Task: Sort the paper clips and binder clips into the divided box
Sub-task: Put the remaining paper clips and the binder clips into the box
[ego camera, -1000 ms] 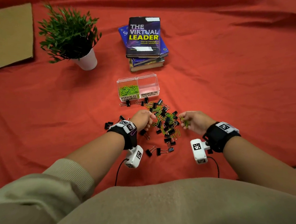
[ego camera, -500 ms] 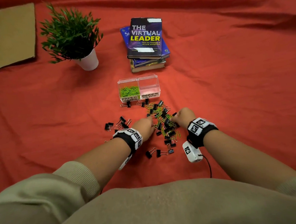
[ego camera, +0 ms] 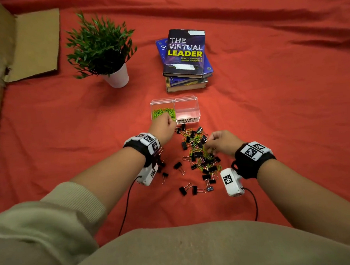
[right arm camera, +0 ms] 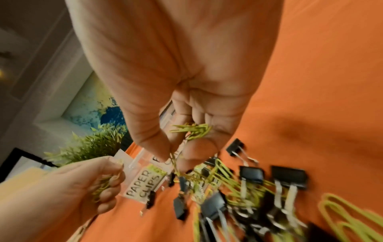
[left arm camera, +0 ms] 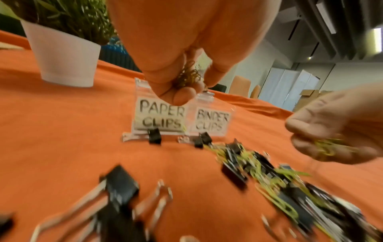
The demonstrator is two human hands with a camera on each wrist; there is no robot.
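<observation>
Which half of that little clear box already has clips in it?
The left half of the clear plastic divided box, labelled PAPER CLIPS: it holds green paper clips. The BINDER CLIPS half looks empty.

Potted plant [ego camera: 100, 48], stacked books [ego camera: 186, 58], cardboard [ego camera: 35, 42] on red cloth [ego camera: 271, 106]

Red cloth [ego camera: 271, 106] covers the surface; cardboard [ego camera: 35, 44] far left; orange chairs [left arm camera: 240, 85] and white wall panels [left arm camera: 290, 88] beyond.

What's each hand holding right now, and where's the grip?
Left hand: bunch of green paper clips, bunched in curled fingers. Right hand: more green clips, one pinched at its wire end.
</observation>
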